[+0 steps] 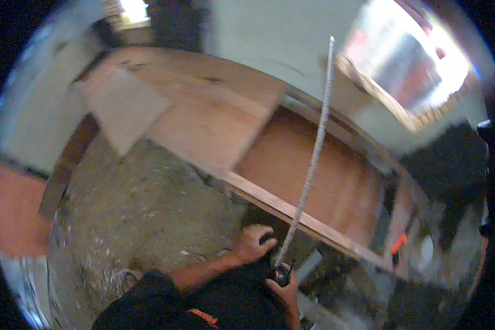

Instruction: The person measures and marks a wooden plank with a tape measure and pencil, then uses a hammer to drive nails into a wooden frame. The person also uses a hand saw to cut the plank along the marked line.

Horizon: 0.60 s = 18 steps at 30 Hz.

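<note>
My right hand (286, 287) grips a tape measure (281, 275) with a dark case, low in front of my body. Its long pale blade (317, 148) stands out of the case, slanting up and away across a wooden frame (297, 209) to a free end near the wall. My left hand (253, 243) is just left of the case, its fingers curled. Something dark shows between the thumb and fingers, too blurred to name.
Plywood sheet (203, 121) covers the frame's left part; a smaller loose board (124, 104) lies over its far left end. An orange-and-black tool (400, 243) rests at the frame's near right corner. Beyond are a pale wall (269, 38) and a bright window opening (407, 66). The floor (143, 203) looks rough.
</note>
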Motion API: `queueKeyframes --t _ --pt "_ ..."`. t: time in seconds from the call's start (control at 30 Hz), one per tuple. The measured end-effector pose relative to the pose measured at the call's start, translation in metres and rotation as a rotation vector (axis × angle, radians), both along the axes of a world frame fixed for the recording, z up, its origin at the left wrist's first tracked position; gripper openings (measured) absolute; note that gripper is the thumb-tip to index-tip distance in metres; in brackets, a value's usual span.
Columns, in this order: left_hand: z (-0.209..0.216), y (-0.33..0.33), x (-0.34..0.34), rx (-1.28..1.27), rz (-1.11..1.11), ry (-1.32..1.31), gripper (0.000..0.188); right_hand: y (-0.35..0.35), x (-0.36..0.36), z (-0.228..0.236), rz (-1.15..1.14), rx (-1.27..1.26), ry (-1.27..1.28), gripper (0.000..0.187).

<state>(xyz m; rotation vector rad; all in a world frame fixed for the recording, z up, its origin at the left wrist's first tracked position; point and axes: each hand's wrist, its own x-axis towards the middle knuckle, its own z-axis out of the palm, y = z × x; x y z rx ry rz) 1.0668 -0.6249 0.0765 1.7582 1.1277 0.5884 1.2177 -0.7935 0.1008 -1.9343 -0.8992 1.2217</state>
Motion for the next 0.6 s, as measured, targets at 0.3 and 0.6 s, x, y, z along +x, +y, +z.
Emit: queueKeyframes --t 0.3,0.6 --pt "0.028 -0.064 -0.198 -0.763 0.379 -0.720 0.051 0.092 -0.185 0.024 0.547 0.340 0.164 0.078" --pt "0.031 -0.092 -0.284 -0.669 0.976 -1.193 0.039 0.163 -0.284 0.054 1.381 0.418 0.029 0.082"
